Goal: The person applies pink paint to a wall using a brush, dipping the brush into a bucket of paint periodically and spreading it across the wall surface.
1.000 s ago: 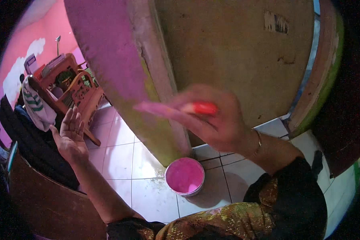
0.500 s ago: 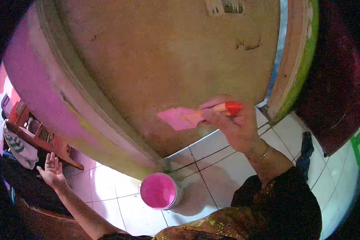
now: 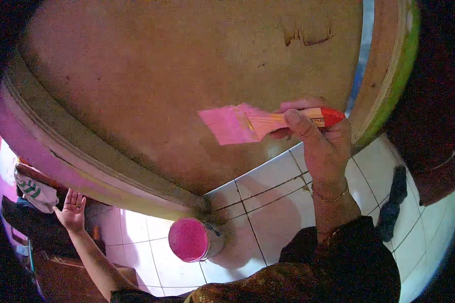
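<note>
My right hand (image 3: 322, 144) grips the wooden, red-tipped handle of a wide paintbrush (image 3: 230, 122) coated in pink paint, held in front of a worn brown door panel (image 3: 151, 70). The bristle end points left. My left hand (image 3: 73, 214) is open at the lower left, palm showing and fingers stretched, holding nothing, near a white cloth with green stripes (image 3: 35, 192). A bucket of pink paint (image 3: 189, 239) stands on the floor beside the foot of the door frame.
The pink and yellow-green door frame (image 3: 86, 174) curves along the left, another frame (image 3: 394, 60) along the right. A maroon surface (image 3: 429, 111) and dark cloth (image 3: 392, 202) lie at the right. Wooden furniture and dark items are at lower left. White floor tiles (image 3: 258, 212) show below.
The view has swung left and up onto the door panel, so the furniture shifts out leftward. My right hand with the brush has risen and moved right, the brush now flat and sharper.
</note>
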A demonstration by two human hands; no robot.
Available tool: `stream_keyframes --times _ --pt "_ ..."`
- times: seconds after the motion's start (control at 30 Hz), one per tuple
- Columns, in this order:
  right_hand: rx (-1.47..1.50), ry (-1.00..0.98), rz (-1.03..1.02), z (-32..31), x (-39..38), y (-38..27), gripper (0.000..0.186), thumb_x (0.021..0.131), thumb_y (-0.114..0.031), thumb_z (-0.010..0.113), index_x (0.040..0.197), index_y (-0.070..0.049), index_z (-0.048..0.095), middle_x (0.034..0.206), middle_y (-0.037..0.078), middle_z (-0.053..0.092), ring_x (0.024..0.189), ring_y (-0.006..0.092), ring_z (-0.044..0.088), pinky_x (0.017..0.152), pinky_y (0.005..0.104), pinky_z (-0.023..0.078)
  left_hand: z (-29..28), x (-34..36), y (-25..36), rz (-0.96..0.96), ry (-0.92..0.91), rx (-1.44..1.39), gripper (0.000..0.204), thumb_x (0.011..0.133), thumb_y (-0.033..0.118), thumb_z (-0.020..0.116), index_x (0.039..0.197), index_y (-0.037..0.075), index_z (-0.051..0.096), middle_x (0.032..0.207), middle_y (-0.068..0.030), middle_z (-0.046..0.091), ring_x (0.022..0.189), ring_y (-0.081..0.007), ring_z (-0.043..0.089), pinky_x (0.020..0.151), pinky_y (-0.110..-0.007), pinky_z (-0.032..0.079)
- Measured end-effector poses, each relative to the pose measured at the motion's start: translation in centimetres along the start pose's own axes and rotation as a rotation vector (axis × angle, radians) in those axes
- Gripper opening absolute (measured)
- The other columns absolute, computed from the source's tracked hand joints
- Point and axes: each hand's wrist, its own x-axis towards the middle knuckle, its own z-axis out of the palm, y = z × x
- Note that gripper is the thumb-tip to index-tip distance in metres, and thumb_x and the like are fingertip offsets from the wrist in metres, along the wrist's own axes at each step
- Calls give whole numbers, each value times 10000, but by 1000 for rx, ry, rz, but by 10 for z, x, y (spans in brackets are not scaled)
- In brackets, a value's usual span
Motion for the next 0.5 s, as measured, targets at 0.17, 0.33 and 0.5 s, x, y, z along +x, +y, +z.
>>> stream_keyframes --times 0.17,0.33,0.5 --pt "86 36 -12 -15 8 7 168 813 -90 669 923 27 619 802 88 631 692 168 632 617 295 547 -19 -1 2 8 -381 83 991 799 769 128 1130 -61 557 1102 -195 603 1075 -335 537 1001 -526 321" --pt "117 94 12 -36 18 5 181 806 -91 678 916 39 619 781 80 633 665 159 627 600 276 536 1 -3 -5 31 26 44 987 793 776 147 1063 -72 573 1031 -200 622 1051 -352 545 979 -550 328" --pt "77 113 -42 -55 24 4 180 801 -95 682 909 38 626 780 81 636 671 163 630 595 273 535 19 -9 -8 46 145 60 976 784 784 181 1037 -79 562 1010 -198 618 988 -364 555 964 -555 330"
